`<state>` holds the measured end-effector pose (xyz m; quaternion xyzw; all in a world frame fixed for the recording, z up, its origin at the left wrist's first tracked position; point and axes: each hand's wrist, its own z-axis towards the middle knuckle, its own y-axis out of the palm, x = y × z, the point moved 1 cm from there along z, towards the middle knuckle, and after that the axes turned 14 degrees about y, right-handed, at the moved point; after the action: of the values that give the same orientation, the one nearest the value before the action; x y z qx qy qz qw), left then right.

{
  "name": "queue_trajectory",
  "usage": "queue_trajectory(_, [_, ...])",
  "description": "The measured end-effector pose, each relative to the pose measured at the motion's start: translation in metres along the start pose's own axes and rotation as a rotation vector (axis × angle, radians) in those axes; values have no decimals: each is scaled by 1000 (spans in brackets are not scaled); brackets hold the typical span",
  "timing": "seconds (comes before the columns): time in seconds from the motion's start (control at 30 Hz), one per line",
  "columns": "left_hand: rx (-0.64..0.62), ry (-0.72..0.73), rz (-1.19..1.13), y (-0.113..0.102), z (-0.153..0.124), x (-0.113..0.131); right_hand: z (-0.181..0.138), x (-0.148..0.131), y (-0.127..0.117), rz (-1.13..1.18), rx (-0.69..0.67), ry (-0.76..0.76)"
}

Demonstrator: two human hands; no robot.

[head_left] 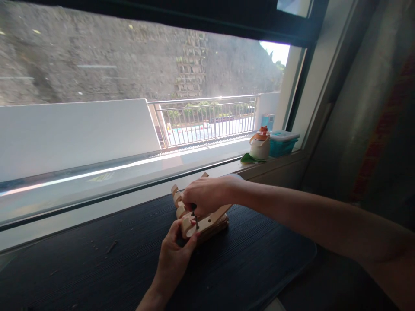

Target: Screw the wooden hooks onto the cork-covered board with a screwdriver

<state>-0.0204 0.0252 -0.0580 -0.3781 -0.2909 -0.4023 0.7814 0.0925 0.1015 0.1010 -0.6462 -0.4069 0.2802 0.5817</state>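
Observation:
A pale wooden assembly (209,222) with curved pieces along its left side lies on the dark tabletop. My left hand (175,248) pinches its near end, thumb and fingers around a rounded wooden piece (186,225). Above the assembly, my right hand (204,194) is closed on a small screwdriver (196,219). Its dark shaft points down, with the tip at the wood close to my left thumb. The right hand covers most of the handle and part of the wood behind it.
The dark table (97,268) has small scraps on it and meets a window sill at the back. On the sill at right stand a white container (260,147) with an orange top, a teal lidded box (283,144) and a green item (249,159). A curtain (366,108) hangs at right.

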Motion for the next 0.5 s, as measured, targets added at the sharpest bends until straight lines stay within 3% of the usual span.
queue_trajectory(0.23, [-46, -1, 26, -1, -2, -6, 4, 0, 2, 50, 49, 60])
queue_trajectory(0.5, [1, 20, 72, 0, -4, -5, -11, -15, -10, -45, -33, -47])
